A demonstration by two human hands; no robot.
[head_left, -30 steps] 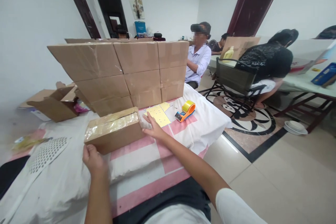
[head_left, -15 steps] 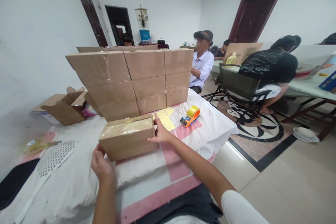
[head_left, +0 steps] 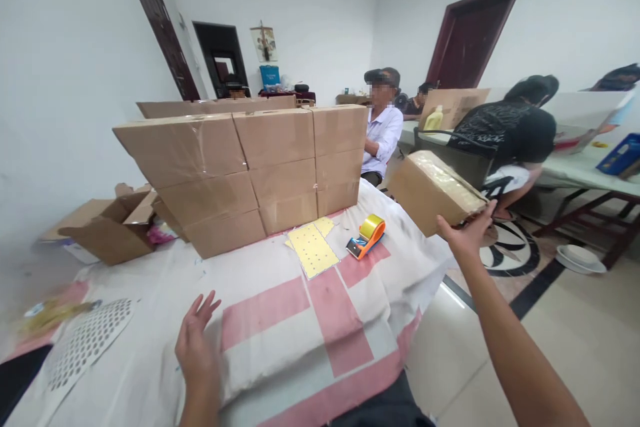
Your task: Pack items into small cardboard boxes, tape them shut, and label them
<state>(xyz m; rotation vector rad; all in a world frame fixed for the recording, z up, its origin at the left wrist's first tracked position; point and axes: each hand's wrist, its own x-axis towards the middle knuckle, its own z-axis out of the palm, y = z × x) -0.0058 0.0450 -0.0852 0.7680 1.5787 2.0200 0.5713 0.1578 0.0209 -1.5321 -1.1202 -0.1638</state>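
Note:
My right hand [head_left: 467, 233] holds a taped cardboard box [head_left: 433, 195] from below, out to the right beyond the table edge and above the floor. My left hand [head_left: 196, 343] hovers open over the white and pink tablecloth [head_left: 280, 320], fingers spread, holding nothing. A wall of stacked, sealed cardboard boxes [head_left: 250, 170] stands at the back of the table. In front of it lie a yellow dotted sheet [head_left: 313, 250] and an orange tape dispenser [head_left: 367, 238] with yellow tape.
An open empty carton [head_left: 107, 223] sits at the left, and a white perforated sheet [head_left: 83, 343] lies near the left front. Other people sit at the back and right, one in a black chair [head_left: 453, 153] by a second table [head_left: 585, 160]. A white bowl [head_left: 577, 258] rests on the floor.
The taped box left the table: my right hand carried it up and to the right. My left hand let go of it and opened over the cloth.

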